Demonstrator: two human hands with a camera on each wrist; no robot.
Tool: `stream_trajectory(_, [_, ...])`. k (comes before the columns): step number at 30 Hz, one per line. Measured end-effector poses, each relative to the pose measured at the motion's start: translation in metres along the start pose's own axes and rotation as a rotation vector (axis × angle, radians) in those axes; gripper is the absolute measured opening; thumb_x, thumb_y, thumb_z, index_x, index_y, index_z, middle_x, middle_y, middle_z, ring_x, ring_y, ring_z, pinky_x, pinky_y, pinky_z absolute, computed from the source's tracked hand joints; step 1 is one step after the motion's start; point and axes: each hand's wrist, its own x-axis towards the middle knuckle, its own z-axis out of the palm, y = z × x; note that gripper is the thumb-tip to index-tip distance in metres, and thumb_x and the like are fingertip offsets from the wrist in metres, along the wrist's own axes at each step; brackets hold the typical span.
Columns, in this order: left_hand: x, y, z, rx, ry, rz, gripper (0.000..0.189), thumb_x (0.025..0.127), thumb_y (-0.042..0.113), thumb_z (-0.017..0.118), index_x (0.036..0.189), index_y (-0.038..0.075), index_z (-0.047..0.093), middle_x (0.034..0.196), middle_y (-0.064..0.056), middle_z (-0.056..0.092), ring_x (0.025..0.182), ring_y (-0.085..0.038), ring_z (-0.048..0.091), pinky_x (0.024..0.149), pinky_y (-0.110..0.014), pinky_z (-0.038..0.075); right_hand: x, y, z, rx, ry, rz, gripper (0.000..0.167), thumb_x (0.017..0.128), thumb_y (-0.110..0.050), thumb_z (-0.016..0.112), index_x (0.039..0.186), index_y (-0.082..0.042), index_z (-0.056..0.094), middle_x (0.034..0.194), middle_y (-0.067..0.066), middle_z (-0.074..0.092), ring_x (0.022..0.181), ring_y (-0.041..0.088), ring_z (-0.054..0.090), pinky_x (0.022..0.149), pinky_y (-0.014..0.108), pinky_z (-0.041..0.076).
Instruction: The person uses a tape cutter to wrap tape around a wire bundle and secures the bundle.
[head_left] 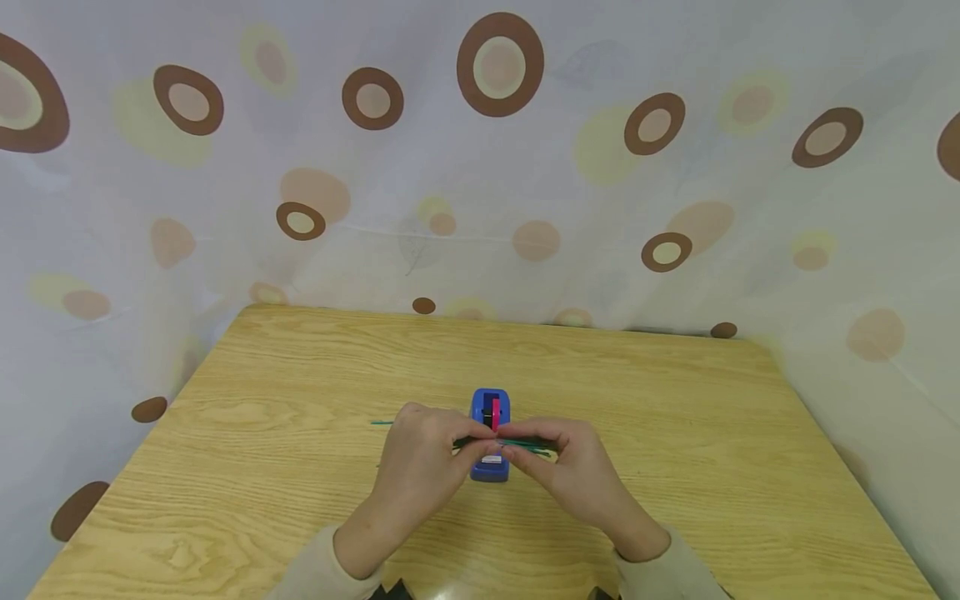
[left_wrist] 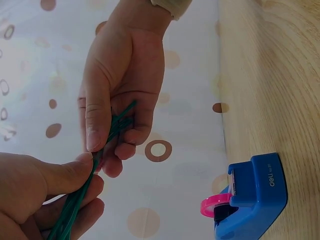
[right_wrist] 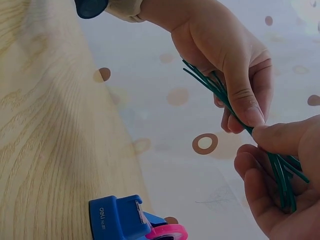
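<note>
In the head view both hands meet over the tape dispenser, fingertips close together. My left hand pinches a bundle of thin green strands between thumb and fingers. From the other side, my right hand pinches the same bundle near its middle, the two thumb tips almost touching. Loose strand ends fan out past the right hand's thumb in the left wrist view. Across the left palm, more green ends stick out in the right wrist view. The blue dispenser holds a pink-cored roll and stands upright below the hands.
The wooden table reaches back to a pale curtain printed with brown rings and ovals. A thin green piece shows just left of the left hand. A dark rounded device sits by the left sleeve.
</note>
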Motion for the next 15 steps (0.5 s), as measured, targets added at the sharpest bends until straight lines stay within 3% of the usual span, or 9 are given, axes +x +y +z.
stream_trajectory(15, [-0.0003,0.0016,0.0003,0.020,0.000,0.000,0.010,0.073,0.021,0.087,0.079,0.019,0.080,0.077,0.011,0.073,0.068,0.002,0.063,0.069,-0.030,0.043,0.0000,-0.0023,-0.0027,-0.049,0.021,0.044,0.018,0.090,-0.013,0.074,0.107,-0.009,0.075,0.105,-0.002,0.073,0.099,0.017,0.069,0.084,0.031,0.055])
